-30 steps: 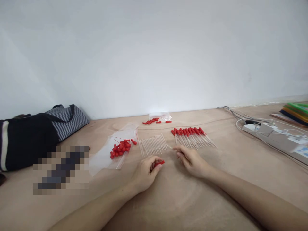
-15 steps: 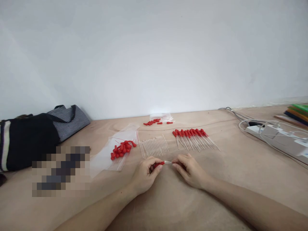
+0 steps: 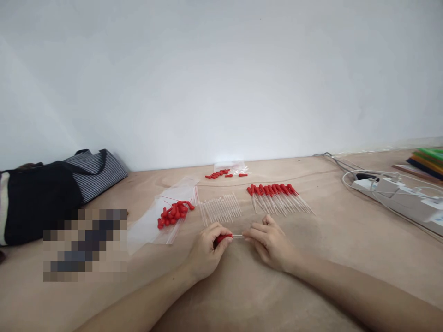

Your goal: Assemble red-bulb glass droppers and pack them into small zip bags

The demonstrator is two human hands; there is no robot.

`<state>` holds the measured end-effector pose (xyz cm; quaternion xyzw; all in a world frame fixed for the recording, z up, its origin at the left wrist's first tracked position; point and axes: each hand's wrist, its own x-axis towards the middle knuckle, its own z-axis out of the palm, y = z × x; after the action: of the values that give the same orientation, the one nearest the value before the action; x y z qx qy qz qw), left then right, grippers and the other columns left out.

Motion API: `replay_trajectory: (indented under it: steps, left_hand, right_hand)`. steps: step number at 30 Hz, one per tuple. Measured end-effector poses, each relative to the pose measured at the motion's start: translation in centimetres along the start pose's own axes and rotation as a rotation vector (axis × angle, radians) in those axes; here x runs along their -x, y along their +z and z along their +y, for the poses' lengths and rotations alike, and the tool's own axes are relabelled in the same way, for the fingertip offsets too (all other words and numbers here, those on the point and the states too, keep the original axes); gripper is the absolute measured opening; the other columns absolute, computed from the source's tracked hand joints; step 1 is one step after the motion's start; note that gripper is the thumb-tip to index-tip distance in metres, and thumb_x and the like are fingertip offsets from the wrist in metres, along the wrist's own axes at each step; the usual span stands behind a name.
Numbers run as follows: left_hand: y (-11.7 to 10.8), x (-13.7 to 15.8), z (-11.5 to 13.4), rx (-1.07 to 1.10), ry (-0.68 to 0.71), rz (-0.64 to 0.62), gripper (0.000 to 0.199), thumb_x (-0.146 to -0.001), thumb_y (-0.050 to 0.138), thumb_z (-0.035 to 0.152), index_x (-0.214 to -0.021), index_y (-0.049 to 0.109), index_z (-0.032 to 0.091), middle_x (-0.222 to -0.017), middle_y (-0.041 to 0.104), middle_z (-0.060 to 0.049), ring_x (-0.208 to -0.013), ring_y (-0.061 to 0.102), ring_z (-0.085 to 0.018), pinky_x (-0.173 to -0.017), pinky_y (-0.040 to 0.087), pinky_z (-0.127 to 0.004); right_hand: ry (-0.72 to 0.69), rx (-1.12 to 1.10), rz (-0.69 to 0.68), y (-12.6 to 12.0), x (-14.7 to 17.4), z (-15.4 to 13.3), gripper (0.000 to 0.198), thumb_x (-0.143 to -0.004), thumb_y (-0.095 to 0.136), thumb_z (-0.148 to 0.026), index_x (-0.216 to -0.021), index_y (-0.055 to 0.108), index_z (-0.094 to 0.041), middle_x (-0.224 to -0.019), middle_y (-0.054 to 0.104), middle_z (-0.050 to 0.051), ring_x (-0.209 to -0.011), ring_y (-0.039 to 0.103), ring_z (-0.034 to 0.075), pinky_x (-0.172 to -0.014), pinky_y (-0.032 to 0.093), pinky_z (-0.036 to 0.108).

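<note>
My left hand is closed around a red rubber bulb, whose mouth points right. A thin clear pipette tube runs from that mouth to my right hand, where the thumb and fingers pinch it. How deep the tube sits in the bulb is hidden. Just beyond my hands lies a row of bare clear tubes. To its right is a row of droppers with red bulbs on their ends. A heap of loose red bulbs rests on a plastic zip bag at the left.
Farther back, several red bulbs lie by another clear bag near the wall. A black bag with a striped part stands at left, beside a blurred-out patch. At right are a white power strip, cables and coloured folders.
My right hand has shifted its fingers along the tube, and its index finger is more raised. The left hand keeps the bulb in nearly the same place.
</note>
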<state>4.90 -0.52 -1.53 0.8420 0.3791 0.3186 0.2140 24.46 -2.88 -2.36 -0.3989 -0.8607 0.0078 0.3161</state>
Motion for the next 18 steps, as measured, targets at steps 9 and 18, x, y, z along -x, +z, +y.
replay_trajectory:
  steps: [9,18]
  left_hand:
    - [0.1,0.2,0.3,-0.067,0.058,-0.019,0.014,-0.081,0.046,0.022,-0.073,0.057,0.017,-0.068,0.053,-0.001,-0.061,0.049,-0.012,-0.057,0.038,-0.024]
    - [0.1,0.6,0.5,-0.11,0.156,-0.007,0.016,-0.082,0.045,0.022,-0.074,0.057,0.016,-0.067,0.054,-0.002,-0.059,0.049,-0.012,-0.053,0.037,-0.022]
  right_hand:
    - [0.002,0.051,-0.05,-0.3,-0.4,-0.2,0.022,-0.077,0.038,-0.009,-0.079,0.058,-0.017,-0.068,0.057,0.002,-0.058,0.043,0.011,-0.063,0.021,0.029]
    - [0.248,-0.224,-0.162,-0.3,-0.7,-1.2,0.018,-0.08,0.04,-0.015,-0.072,0.056,-0.018,-0.067,0.061,-0.001,-0.06,0.049,0.01,-0.066,0.027,0.027]
